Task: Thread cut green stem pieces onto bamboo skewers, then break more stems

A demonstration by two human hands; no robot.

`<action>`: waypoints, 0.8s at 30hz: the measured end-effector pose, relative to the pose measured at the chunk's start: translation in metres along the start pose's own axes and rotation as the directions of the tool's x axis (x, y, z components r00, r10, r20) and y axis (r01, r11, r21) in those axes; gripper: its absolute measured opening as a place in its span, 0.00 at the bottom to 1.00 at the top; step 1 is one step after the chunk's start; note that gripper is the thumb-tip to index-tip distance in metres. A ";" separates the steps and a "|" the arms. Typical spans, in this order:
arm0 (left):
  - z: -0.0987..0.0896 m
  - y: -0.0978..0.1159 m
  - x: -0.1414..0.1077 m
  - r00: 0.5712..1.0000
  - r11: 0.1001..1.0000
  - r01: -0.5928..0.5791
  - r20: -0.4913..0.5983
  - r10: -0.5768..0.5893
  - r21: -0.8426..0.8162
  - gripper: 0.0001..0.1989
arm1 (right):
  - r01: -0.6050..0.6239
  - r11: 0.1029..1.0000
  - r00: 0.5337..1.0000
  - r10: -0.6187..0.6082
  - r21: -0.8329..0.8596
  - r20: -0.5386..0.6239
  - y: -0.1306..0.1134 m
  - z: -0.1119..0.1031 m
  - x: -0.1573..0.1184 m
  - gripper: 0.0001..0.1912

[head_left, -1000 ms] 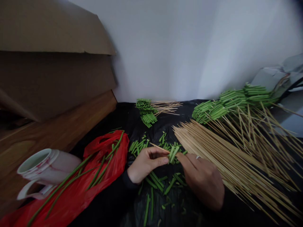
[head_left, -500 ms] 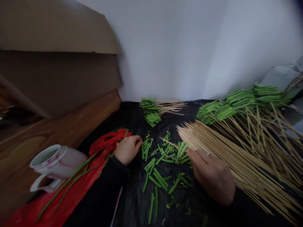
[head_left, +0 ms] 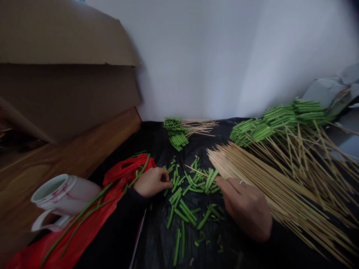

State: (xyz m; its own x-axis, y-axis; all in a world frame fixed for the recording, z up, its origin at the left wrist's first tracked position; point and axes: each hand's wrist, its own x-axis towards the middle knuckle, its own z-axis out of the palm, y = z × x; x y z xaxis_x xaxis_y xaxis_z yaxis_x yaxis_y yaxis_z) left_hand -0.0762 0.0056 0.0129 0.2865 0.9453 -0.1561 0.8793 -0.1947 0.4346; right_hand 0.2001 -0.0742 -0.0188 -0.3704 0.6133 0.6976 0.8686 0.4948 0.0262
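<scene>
The right hand [head_left: 246, 209], well to the right of the red bag [head_left: 86, 228], is pinching its fingers snugly round one skewer [head_left: 196, 171], point aimed bagward. The left hand [head_left: 153, 182], just beside the bag's right edge, is bringing thumb and finger nearly together over cut green pieces [head_left: 187, 212]; whether they're gripping one, I cannot tell. Doing this well, I'd judge, is calling for a firm hold behind the green pieces and left fingertips clear of that point.

Counting now: at least two pieces are sitting crosswise on the held skewer; dozens are lying loose right of the bag. At least three long stems [head_left: 143, 170] are lying on it, one mug [head_left: 73, 194] is leaning left of it. Two loaded stacks are lying beyond it: one small [head_left: 178, 138], one larger [head_left: 269, 125], farther right. Bare skewers [head_left: 258, 179], well rightward, are overlapping too much to count.
</scene>
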 end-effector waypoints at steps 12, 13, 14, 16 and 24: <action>0.011 0.033 0.000 0.999 0.527 0.001 0.025 0.038 -0.850 0.13 | -0.032 0.999 0.999 0.032 0.041 -0.015 -0.003 0.002 -0.001 0.14; 0.014 0.035 -0.001 0.997 0.437 0.058 0.078 0.028 -0.898 0.13 | -0.029 0.999 0.999 0.030 0.044 -0.017 -0.003 0.002 -0.001 0.14; 0.016 0.037 -0.001 0.992 0.351 0.109 0.124 0.021 -0.930 0.14 | -0.026 0.999 0.999 0.027 0.047 -0.019 -0.003 0.002 -0.001 0.15; 0.020 0.039 -0.002 0.982 0.208 0.179 0.187 0.021 -0.962 0.15 | -0.027 0.998 0.999 0.028 0.051 -0.015 -0.003 0.001 -0.001 0.15; 0.029 0.033 0.003 0.981 -0.024 0.192 0.192 -0.005 -0.981 0.11 | -0.020 1.000 1.000 0.020 0.024 -0.018 -0.003 -0.001 0.002 0.15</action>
State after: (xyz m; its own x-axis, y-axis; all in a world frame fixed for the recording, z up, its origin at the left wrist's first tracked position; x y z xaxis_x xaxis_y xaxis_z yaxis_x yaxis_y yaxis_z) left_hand -0.0352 -0.0051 0.0014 0.3498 0.8783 -0.3259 -0.3394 0.4431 0.8298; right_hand 0.1974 -0.0755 -0.0167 -0.3465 0.6121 0.7108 0.8677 0.4971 -0.0051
